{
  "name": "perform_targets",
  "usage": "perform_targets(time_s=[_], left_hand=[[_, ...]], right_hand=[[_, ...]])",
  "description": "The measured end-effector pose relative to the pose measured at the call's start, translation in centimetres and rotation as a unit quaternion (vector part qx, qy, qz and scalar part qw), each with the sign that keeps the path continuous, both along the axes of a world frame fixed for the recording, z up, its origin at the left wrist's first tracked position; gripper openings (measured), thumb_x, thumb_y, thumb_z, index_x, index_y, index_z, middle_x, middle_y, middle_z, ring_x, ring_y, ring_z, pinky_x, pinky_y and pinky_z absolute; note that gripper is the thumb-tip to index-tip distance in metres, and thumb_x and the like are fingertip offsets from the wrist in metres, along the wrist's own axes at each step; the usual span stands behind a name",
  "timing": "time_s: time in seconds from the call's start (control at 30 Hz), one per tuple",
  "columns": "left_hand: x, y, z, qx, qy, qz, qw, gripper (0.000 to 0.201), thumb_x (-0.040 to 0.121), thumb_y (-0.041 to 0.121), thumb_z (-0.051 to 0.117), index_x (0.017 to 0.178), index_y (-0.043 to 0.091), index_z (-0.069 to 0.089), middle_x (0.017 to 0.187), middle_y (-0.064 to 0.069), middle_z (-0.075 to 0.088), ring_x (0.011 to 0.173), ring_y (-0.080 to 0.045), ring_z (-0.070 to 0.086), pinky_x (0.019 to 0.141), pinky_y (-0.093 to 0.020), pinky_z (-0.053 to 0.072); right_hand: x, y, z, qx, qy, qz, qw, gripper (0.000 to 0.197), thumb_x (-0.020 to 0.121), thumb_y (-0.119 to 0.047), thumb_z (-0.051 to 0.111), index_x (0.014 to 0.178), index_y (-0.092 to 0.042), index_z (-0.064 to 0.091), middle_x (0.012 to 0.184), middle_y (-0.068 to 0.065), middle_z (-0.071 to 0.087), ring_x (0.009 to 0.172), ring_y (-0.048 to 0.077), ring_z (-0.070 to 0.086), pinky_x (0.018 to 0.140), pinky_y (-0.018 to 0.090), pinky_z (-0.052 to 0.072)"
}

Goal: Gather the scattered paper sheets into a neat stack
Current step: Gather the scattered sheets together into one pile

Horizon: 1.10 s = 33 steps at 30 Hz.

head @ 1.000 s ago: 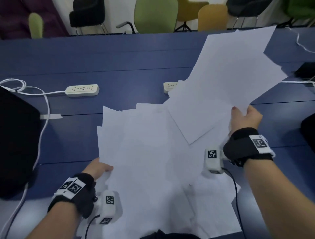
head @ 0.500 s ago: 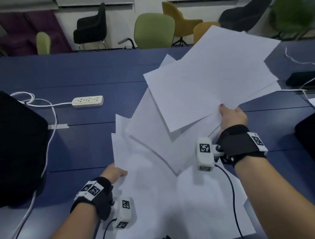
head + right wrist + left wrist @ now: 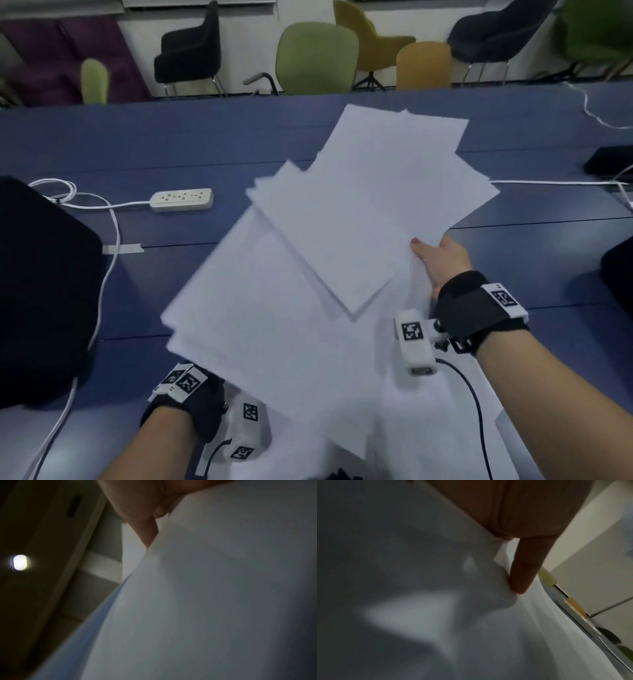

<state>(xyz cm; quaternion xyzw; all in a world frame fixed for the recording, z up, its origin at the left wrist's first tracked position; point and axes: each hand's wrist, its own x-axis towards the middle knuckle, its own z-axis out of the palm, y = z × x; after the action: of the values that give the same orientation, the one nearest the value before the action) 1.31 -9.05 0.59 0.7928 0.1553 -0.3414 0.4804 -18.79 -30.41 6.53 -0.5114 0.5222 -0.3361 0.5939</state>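
**A:** Why was the paper spread over the blue table [image 3: 102, 144] like that?

**B:** It looked half gathered. The big lower batch of sheets [image 3: 274, 325] lay fanned toward the near edge, its corners out of line and blurred. The smaller sheaf [image 3: 376, 212] sat over its far right part, angled away. My guess is the two lots were being brought together before any squaring up.

**A:** And the hands?

**B:** The right hand [image 3: 442, 263] pinched the sheaf's near edge, thumb on top and the other fingers hidden beneath, which likely kept that lot from fanning out. The left hand [image 3: 513, 520] was out of sight under the lower batch in the head view. Its wrist camera showed one straight finger [image 3: 525, 566] pushing into the underside of the paper. Whether the rest of that hand curled round anything, I could not tell.

**A:** Anything else about?

**B:** A large dark shape [image 3: 41, 291] filled the left, well apart from the paper, with a white cable [image 3: 109, 233] running beside it to a power strip [image 3: 181, 199]. A dark object [image 3: 613, 161] sat far right. Chairs [image 3: 317, 58] stood beyond the table.

**A:** Anything in the way?

**B:** Not that I could see; the power strip was nearest, but clear of the sheets
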Motion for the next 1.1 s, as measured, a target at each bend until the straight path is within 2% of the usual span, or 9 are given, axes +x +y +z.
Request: perform_targets(time_s=[0.07, 0.13, 0.27, 0.4, 0.53, 0.67, 0.87, 0.97, 1.1], left_hand=[[-0.7, 1.2, 0.8, -0.099, 0.093, 0.048, 0.990, 0.025, 0.077, 0.018, 0.036, 0.085, 0.016, 0.059, 0.089, -0.006, 0.063, 0.087, -0.019, 0.060, 0.080, -0.033, 0.049], [-0.3, 2.0, -1.1, -0.055, 0.127, -0.100, 0.985, 0.035, 0.079, 0.030, 0.062, 0.108, 0.010, 0.061, 0.097, -0.003, 0.067, 0.086, -0.021, 0.062, 0.080, -0.033, 0.050], [0.8, 3.8, -1.9, -0.101, 0.139, -0.142, 0.975, 0.046, 0.088, 0.053, 0.049, 0.109, 0.013, 0.058, 0.102, -0.005, 0.066, 0.095, -0.024, 0.062, 0.082, -0.036, 0.048], [-0.1, 3.3, -0.9, -0.125, 0.111, -0.209, 0.963, 0.032, 0.092, 0.034, 0.053, 0.119, 0.017, 0.057, 0.100, 0.006, 0.067, 0.089, -0.010, 0.063, 0.075, -0.027, 0.048], [-0.2, 2.8, -1.1, -0.107, 0.069, -0.217, 0.968, 0.047, 0.094, 0.024, 0.051, 0.132, -0.004, 0.047, 0.109, -0.004, 0.062, 0.088, -0.007, 0.057, 0.090, -0.028, 0.034], [0.6, 2.9, -2.0, -0.078, 0.047, -0.265, 0.960, 0.037, 0.088, 0.008, 0.060, 0.124, 0.005, 0.053, 0.122, -0.011, 0.061, 0.105, -0.025, 0.058, 0.091, -0.032, 0.042], [1.0, 2.7, -2.2, -0.071, 0.035, -0.330, 0.941, 0.051, 0.058, 0.011, 0.073, 0.108, 0.010, 0.062, 0.108, -0.007, 0.070, 0.107, -0.029, 0.064, 0.083, -0.031, 0.051], [0.8, 2.2, -2.2, -0.102, 0.068, -0.284, 0.951, 0.057, 0.067, 0.022, 0.078, 0.120, 0.008, 0.059, 0.110, -0.005, 0.070, 0.102, -0.024, 0.066, 0.082, -0.029, 0.051], [0.5, 2.1, -2.3, -0.094, 0.087, -0.215, 0.968, 0.041, 0.082, 0.034, 0.068, 0.113, 0.010, 0.056, 0.114, -0.001, 0.063, 0.091, -0.010, 0.059, 0.081, -0.028, 0.044]], right_hand=[[-0.4, 0.3, -1.4, -0.026, 0.040, 0.046, 0.998, 0.009, 0.089, -0.004, 0.055, 0.094, -0.011, 0.058, 0.097, 0.007, 0.065, 0.081, 0.020, 0.060, 0.073, 0.025, 0.052], [-0.8, 0.2, -2.3, -0.048, 0.065, 0.095, 0.992, 0.011, 0.089, -0.003, 0.054, 0.097, -0.011, 0.055, 0.089, 0.000, 0.062, 0.076, 0.014, 0.057, 0.060, 0.013, 0.048], [-0.9, -0.1, -3.7, -0.060, 0.110, 0.163, 0.979, 0.014, 0.089, 0.000, 0.053, 0.098, -0.010, 0.055, 0.090, 0.003, 0.061, 0.071, 0.010, 0.057, 0.054, 0.005, 0.046], [0.2, 0.0, -5.8, -0.014, 0.165, 0.261, 0.951, 0.019, 0.087, -0.005, 0.058, 0.105, -0.009, 0.059, 0.111, 0.011, 0.065, 0.095, 0.025, 0.062, 0.090, 0.036, 0.050], [1.7, 0.8, -6.3, -0.020, 0.261, 0.398, 0.880, 0.032, 0.083, -0.016, 0.063, 0.111, -0.019, 0.050, 0.109, -0.002, 0.059, 0.100, 0.018, 0.055, 0.083, 0.026, 0.041], [0.9, -0.6, -7.3, 0.011, 0.370, 0.399, 0.839, 0.038, 0.079, -0.011, 0.057, 0.111, -0.020, 0.038, 0.099, 0.003, 0.051, 0.083, 0.020, 0.052, 0.060, 0.027, 0.042], [-0.5, -0.7, -7.6, -0.019, 0.336, 0.345, 0.876, 0.036, 0.080, 0.013, 0.040, 0.103, -0.012, 0.054, 0.069, 0.001, 0.049, 0.057, 0.016, 0.046, 0.044, 0.018, 0.036], [0.1, 1.0, -7.8, -0.001, 0.300, 0.378, 0.876, 0.041, 0.076, 0.017, 0.034, 0.077, -0.020, 0.052, 0.048, -0.008, 0.054, 0.040, 0.011, 0.046, 0.039, 0.017, 0.035], [-0.9, 2.1, -8.4, -0.012, 0.265, 0.304, 0.915, 0.042, 0.077, 0.013, 0.036, 0.076, -0.026, 0.053, 0.064, -0.002, 0.061, 0.057, 0.019, 0.054, 0.056, 0.024, 0.042]])
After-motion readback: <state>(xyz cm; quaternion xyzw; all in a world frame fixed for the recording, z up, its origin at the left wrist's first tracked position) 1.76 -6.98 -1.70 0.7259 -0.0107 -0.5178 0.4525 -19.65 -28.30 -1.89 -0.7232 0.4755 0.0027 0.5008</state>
